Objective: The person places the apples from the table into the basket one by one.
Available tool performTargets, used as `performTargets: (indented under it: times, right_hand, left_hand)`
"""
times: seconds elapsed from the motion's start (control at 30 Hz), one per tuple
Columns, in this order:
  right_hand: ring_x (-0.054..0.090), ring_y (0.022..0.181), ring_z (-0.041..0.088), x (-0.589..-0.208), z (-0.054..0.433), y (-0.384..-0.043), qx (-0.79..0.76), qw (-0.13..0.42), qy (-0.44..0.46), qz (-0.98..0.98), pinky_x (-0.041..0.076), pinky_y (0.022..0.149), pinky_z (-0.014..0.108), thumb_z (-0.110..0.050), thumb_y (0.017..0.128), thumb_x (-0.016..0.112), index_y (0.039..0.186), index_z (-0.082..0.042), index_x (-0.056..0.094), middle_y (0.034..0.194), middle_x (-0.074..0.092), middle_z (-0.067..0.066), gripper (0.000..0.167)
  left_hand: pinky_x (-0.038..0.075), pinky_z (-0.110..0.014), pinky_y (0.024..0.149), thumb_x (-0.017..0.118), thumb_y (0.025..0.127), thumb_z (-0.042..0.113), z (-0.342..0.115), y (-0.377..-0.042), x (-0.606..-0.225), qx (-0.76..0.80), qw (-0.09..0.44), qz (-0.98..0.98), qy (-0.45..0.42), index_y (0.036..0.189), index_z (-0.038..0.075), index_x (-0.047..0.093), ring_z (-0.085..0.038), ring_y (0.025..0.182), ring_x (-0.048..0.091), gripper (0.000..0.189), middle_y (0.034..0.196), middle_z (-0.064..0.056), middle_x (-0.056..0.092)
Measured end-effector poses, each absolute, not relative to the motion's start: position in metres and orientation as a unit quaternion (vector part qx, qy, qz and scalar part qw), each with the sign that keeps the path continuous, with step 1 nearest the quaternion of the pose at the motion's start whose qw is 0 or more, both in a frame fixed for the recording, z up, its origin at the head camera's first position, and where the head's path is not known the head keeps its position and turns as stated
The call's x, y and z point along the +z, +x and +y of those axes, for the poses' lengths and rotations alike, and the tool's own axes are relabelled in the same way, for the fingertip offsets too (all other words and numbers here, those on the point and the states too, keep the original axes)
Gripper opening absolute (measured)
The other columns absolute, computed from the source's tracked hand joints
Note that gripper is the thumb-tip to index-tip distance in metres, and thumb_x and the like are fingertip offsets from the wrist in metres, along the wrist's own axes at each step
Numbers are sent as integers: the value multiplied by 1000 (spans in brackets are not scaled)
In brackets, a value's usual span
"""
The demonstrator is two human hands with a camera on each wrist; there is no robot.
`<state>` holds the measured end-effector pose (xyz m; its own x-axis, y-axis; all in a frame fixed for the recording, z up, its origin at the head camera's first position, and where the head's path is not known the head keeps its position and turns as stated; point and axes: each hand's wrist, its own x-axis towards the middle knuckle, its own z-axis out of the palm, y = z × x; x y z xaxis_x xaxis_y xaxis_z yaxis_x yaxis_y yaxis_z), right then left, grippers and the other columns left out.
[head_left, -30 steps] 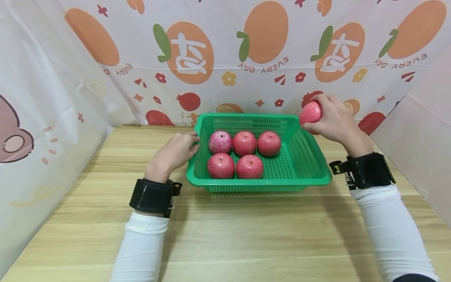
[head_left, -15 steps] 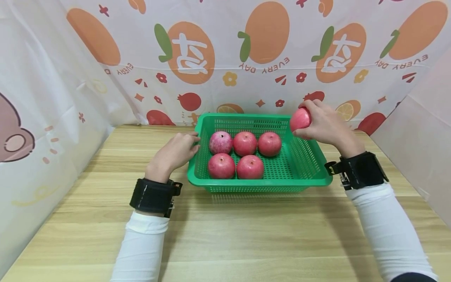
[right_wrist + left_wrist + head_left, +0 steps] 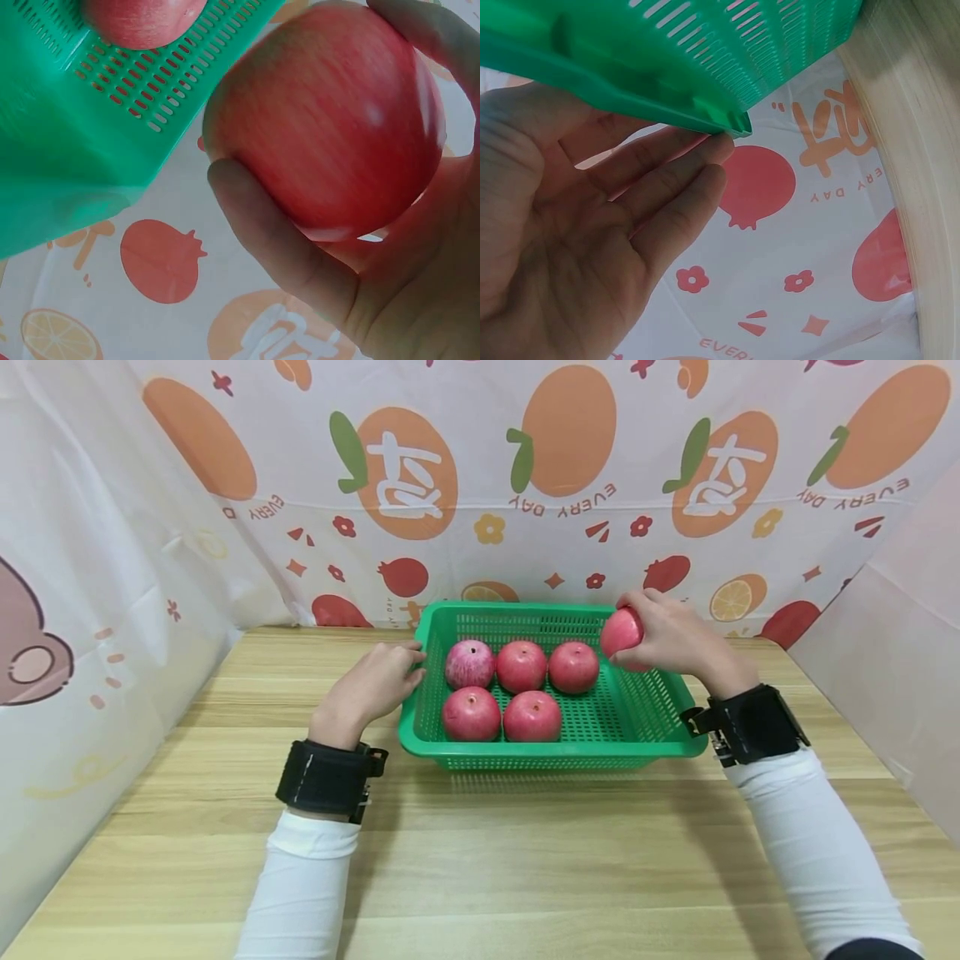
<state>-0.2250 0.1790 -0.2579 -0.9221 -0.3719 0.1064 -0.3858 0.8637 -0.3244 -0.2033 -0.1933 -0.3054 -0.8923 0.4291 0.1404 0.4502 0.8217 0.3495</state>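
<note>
In the head view my right hand point(image 3: 671, 635) grips a red apple point(image 3: 622, 632) above the right rear part of a green plastic basket point(image 3: 555, 748). The right wrist view shows thumb and fingers spread around that apple point(image 3: 322, 120), clear of the basket wall. Several apples sit in the basket: three along the back, the leftmost apple point(image 3: 470, 664) more purple, and two in front, including the front right apple point(image 3: 532, 716). My left hand point(image 3: 371, 685) is at the basket's left rim; in the left wrist view its nearly straight fingers point(image 3: 679, 214) touch the rim's edge.
The basket stands on a light wooden table point(image 3: 525, 860) near its back edge. Behind it hangs a white curtain point(image 3: 480, 560) printed with fruit, with more pale sheeting on both sides. Inside the basket, bare floor point(image 3: 592, 714) shows right of the apples.
My right hand has carried the held apple leftward and lower, from over the basket's back right corner to near the back row's right end. My left hand stays at the rim.
</note>
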Motion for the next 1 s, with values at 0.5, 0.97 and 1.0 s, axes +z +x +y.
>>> performTargets:
  times: [0.5,0.97,1.0]
  right_hand:
    - [55,103,38,-264,171,-227,155,-17,193,-969,54,78,53,-28,81,79,127,-5,50,121,52,18,59]
    - [57,102,37,-273,165,-233,138,-61,215,-965,55,78,50,-26,82,82,126,-5,51,120,55,19,57]
    - [56,102,37,-273,164,-234,138,-65,216,-964,55,79,50,-26,81,83,126,-5,51,120,55,19,58]
  left_hand:
    - [51,-51,97,59,100,-1,-193,-203,-305,-190,24,-954,-231,129,-18,59,-42,118,62,34,139,-33,54]
    - [51,-51,97,59,100,-1,-193,-203,-304,-196,22,-953,-230,129,-18,59,-43,120,61,33,139,-33,53]
    - [51,-51,97,59,100,-2,-193,-203,-304,-196,22,-953,-230,129,-18,59,-43,120,61,33,139,-33,53]
